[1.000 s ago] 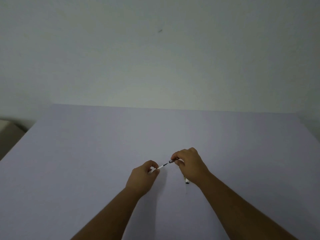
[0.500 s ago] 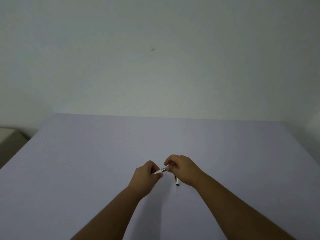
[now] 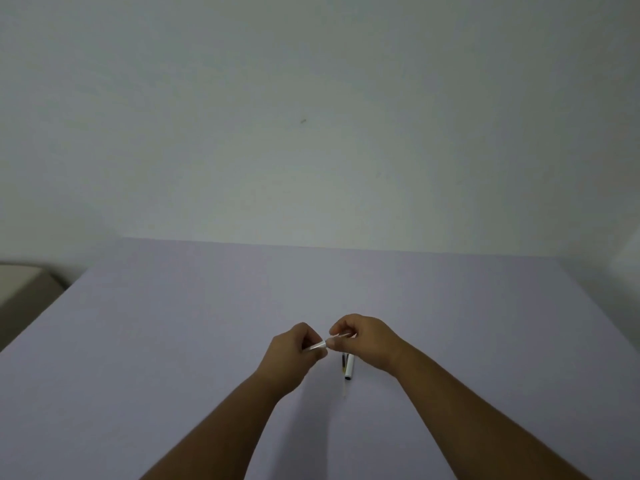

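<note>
Head view: both hands meet just below frame centre, over the lavender bench [image 3: 173,341].

Left hand [image 3: 294,355] has its fingers curled round a short white pen section [image 3: 316,346], whose end sticks out toward the other hand. Right hand [image 3: 367,341] pinches a thin pale piece [image 3: 341,336] between thumb and fingertips. Its tip is at the white section's end. Can't tell if they're mated, too small. A loose pen barrel [image 3: 348,367], white with a dark and yellowish stripe, lies on the bench just below the right hand, end-on to the camera.

Risks, my read:
- Parts are thin, smooth, round plastic, so a misaligned push could jam or bend the slim piece.
- If the pinch slips, the piece drops and rolls on the flat bench.
- Right wrist sits close over the loose barrel and could knock it away.
- Dim light makes alignment harder.

Bench surface is matte, flat and uniform. Wall [image 3: 311,168] behind is plain and pale, with one small dark mark.
</note>
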Motion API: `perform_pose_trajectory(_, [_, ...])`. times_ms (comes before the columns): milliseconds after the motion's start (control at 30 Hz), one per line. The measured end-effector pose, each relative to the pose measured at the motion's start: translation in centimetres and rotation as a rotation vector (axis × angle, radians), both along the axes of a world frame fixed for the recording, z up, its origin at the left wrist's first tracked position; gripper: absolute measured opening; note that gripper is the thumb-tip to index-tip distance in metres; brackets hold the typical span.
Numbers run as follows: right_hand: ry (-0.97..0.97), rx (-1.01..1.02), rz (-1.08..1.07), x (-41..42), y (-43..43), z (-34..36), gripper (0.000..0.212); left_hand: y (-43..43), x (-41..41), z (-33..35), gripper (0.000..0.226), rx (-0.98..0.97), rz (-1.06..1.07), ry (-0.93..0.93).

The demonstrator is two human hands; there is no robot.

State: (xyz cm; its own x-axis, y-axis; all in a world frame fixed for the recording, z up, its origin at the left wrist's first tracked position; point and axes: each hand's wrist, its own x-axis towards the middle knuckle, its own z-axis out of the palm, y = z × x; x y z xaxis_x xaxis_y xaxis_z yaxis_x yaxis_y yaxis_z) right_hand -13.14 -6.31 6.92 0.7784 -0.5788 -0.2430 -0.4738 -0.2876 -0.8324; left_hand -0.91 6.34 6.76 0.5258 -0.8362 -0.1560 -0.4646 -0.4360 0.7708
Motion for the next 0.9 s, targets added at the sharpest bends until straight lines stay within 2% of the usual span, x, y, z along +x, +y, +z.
perform_pose_trajectory(67, [-0.016, 0.016, -0.012, -0.1, 0.0, 0.1, 0.007, -0.1, -0.2, 0.1, 0.026, 0.004, -0.002, -0.007])
perform_pose_trajectory(167, [0.079, 0.022, -0.027, -0.1, 0.1, 0.3, 0.031, -0.2, -0.3, 0.2, 0.026, 0.012, -0.016, -0.022])
perform_pose_trajectory(200, [0.085, 0.016, -0.022, -0.2, 0.1, 0.3, 0.033, -0.2, -0.3, 0.2, 0.025, 0.014, -0.021, -0.026])
perform_pose_trajectory(300, [-0.009, 0.013, -0.009, -0.6, -0.2, 0.2, 0.014, -0.2, -0.3, 0.2, 0.020, 0.013, -0.019, -0.021])
perform_pose_trajectory(367, [0.006, 0.010, 0.011, -0.7, -0.5, 0.4, 0.010, -0.3, -0.5, 0.3, 0.019, 0.018, -0.026, -0.022])
perform_pose_trajectory(467, [0.097, 0.037, 0.009, -0.6, -0.5, 0.5, 0.033, -0.5, -0.6, 0.3, 0.023, 0.028, -0.042, -0.046])
perform_pose_trajectory(633, [-0.005, 0.022, 0.021, -1.0, -0.8, 0.2, 0.012, -0.7, -0.4, 0.4, 0.022, 0.037, -0.043, -0.040])
perform_pose_trajectory(767, [0.101, 0.018, 0.011, -0.8, -0.8, 0.1, 0.036, -0.9, -0.6, 0.4, 0.026, 0.050, -0.065, -0.063])
perform_pose_trajectory(900, [-0.010, 0.036, 0.014, -1.1, -1.0, -0.2, 0.014, -1.2, -0.6, 0.5, 0.026, 0.050, -0.070, -0.061])
